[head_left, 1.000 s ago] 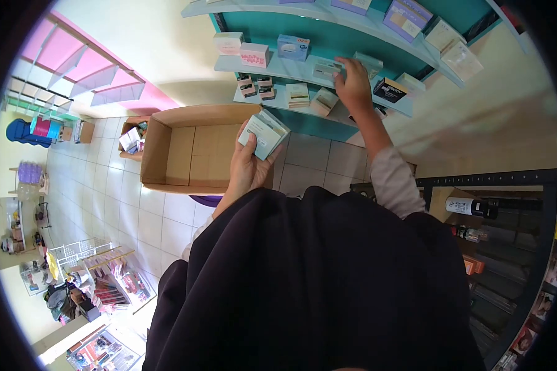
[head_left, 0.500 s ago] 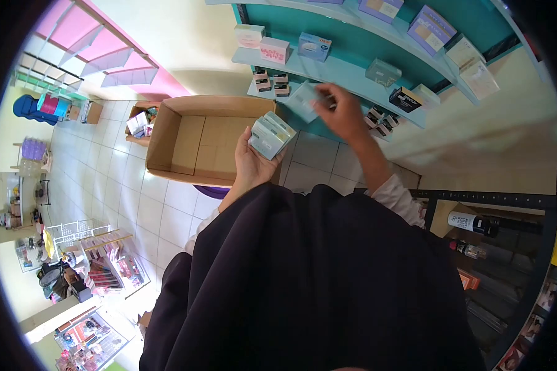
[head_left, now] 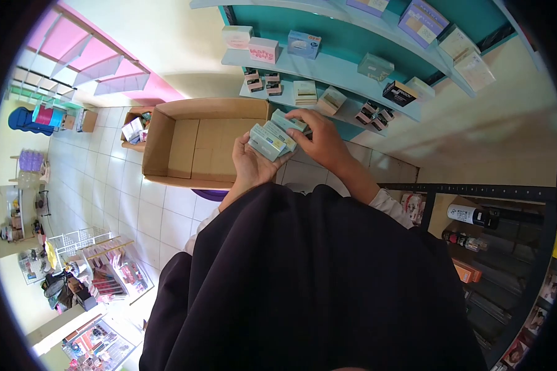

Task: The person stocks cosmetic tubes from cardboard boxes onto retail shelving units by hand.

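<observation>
teal shelves (head_left: pixel 328 68) run across the top wall, small boxes spread along them: a pink box (head_left: pixel 262 49), a blue box (head_left: pixel 304 44), a stack of flat pale boxes (head_left: pixel 304 93), a black box (head_left: pixel 398 93), lilac boxes (head_left: pixel 422 15) on the higher board. dark rack (head_left: pixel 476 210) at right holds a white bottle (head_left: pixel 470 214) lying on its side and an orange box (head_left: pixel 465 270) lower down. big cardboard box (head_left: pixel 195 143) on the tiled floor (head_left: pixel 114 191), flaps up, inside bare cardboard, nothing visible in it. smaller carton (head_left: pixel 136 127) just behind its left wall, packed with mixed packets. wire basket (head_left: pixel 74 242) far lower left, contents too small to tell.

pale green boxes (head_left: pixel 272 134), a few stacked together, sit in front of the chest, over the near right corner of the big cardboard box, not inside it. left hand (head_left: pixel 252 166) under the stack, palm up, fingers curled up around its lower side, clamped on it. right hand (head_left: pixel 322 141) touches the stack from the right, thumb and fingers pinched on the top box (head_left: pixel 289 120), which tilts against the others. black garment (head_left: pixel 315 284) fills the lower frame, pale sleeve (head_left: pixel 387 204) at the right wrist.
</observation>
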Demonstrator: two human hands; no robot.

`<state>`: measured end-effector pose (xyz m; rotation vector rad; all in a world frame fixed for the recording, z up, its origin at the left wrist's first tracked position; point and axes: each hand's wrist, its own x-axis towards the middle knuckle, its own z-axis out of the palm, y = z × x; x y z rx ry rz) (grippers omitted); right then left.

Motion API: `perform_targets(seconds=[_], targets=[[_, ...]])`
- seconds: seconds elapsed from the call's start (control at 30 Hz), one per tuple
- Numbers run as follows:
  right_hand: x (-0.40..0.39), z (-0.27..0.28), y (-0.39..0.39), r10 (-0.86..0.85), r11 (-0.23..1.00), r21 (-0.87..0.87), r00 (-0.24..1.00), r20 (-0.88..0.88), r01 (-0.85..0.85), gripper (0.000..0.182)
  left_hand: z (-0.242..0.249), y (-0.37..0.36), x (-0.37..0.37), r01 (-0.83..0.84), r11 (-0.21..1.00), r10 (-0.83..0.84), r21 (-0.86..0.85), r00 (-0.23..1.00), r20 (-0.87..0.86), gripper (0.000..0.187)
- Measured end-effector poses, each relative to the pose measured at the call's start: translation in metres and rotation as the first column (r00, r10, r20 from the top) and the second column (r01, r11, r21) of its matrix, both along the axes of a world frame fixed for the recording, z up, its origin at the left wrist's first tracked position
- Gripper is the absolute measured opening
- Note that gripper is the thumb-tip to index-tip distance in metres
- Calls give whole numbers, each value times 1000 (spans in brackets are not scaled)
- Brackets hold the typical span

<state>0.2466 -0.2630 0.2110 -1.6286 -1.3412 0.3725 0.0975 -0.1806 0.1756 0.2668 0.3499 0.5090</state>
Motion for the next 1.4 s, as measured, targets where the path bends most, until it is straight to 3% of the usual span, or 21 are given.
perform_targets(seconds=[0.17, 0.23, 0.37, 0.47, 0.87, 1.17, 1.27, 1.33, 1.4], targets=[[42, 4, 6, -258, 965, 70, 965, 55, 254, 28, -3, 4, -7, -15, 999, 16, -50, 1000, 19, 57], [90, 21, 13, -395, 916, 161, 747, 535, 368, 28, -2, 2, -10, -44, 997, 43, -65, 999, -6, 62], [183, 19, 56, -318, 850, -155, 725, 611, 503, 23, -6, -1, -17, -44, 993, 43, -113, 999, -8, 60], [209, 2, 81, -185, 766, -258, 585, 789, 589, 24, -4, -5, -21, -73, 992, 68, -100, 996, -49, 55], [228, -26, 96, -146, 681, -419, 673, 725, 600, 34, -6, 0, -33, -124, 989, 118, -79, 990, -76, 50], [203, 3, 78, -206, 692, -273, 546, 812, 668, 42, -2, 0, -29, -103, 992, 97, -77, 992, -76, 51], [179, 14, 60, -345, 867, -18, 624, 701, 498, 40, -3, 0, -27, -117, 991, 111, -68, 990, -84, 53], [138, 9, 45, -296, 951, 31, 883, 363, 306, 34, -6, 1, -25, -126, 990, 121, -70, 991, -63, 54], [81, 4, 29, -76, 990, -115, 997, 13, 77, 30, -8, 4, -21, -110, 992, 108, -64, 994, -27, 55]])
